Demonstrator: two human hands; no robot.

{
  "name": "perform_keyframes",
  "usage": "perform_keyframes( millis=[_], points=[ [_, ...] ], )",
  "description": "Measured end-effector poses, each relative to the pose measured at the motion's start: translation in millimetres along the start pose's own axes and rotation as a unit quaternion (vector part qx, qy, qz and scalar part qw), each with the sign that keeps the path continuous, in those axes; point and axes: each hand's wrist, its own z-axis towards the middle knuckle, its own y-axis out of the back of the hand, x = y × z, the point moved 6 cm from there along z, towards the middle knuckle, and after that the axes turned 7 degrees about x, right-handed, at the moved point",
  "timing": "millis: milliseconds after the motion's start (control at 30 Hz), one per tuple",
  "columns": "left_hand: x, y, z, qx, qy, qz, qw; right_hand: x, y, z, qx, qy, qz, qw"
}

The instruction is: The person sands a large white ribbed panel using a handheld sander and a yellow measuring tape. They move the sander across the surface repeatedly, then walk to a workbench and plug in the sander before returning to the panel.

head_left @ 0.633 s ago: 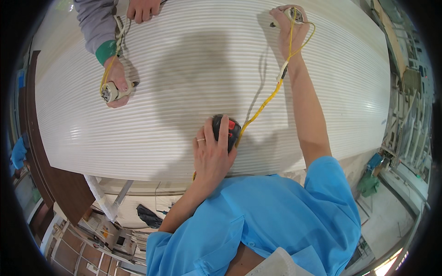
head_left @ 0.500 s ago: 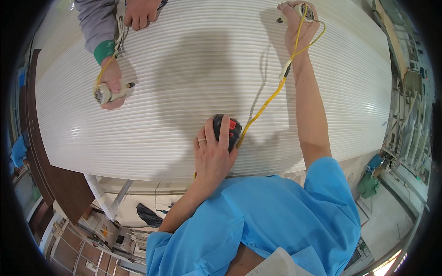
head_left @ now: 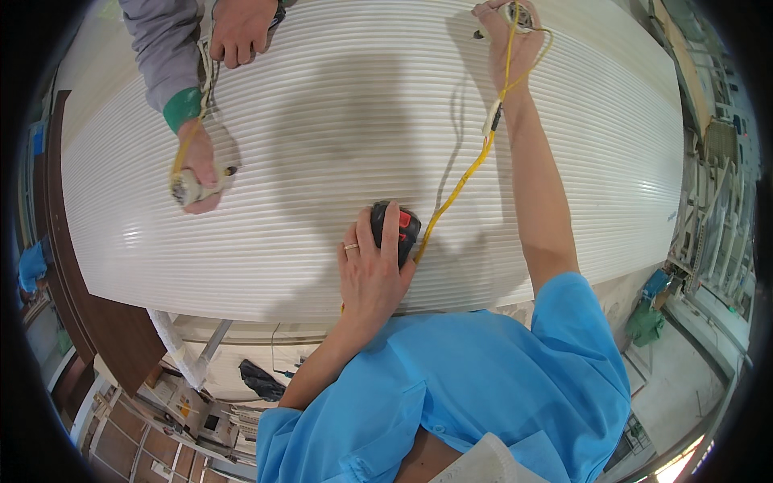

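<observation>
A large white panel with fine parallel ridges lies before me. My left hand rests on a black, rounded hand-sized tool with red parts near the panel's front edge; its fingers are wrapped over the top. At the far right, my outstretched right hand is closed around a cream-coloured corded tool with a round end. A yellow cable runs from that tool down to beside my left hand, its lower part hidden there.
Across the panel at the far left, a co-worker's hand with a green cuff holds a similar cream tool. That person's other hand rests nearby. A dark brown board stands left; racks line the right.
My right hand and its tool have moved slightly left and farther away. The co-worker's tool has come a little nearer. My left hand has barely moved.
</observation>
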Motion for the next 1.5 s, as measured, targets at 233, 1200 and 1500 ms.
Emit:
perform_keyframes(
  millis=[233,1200,1500],
  points=[
    [0,-1,2,0.003,-0.002,-0.004,1.000,-7,-3,1,0.013,-0.036,0.024,0.999],
    [-10,-1,7,0.013,-0.005,0.007,1.000,-10,0,33,-0.011,0.029,0.036,0.999],
    [-6,0,9,0.015,0.012,-0.016,1.000,-19,-14,34,0.004,0.017,0.057,0.998]
  ],
)
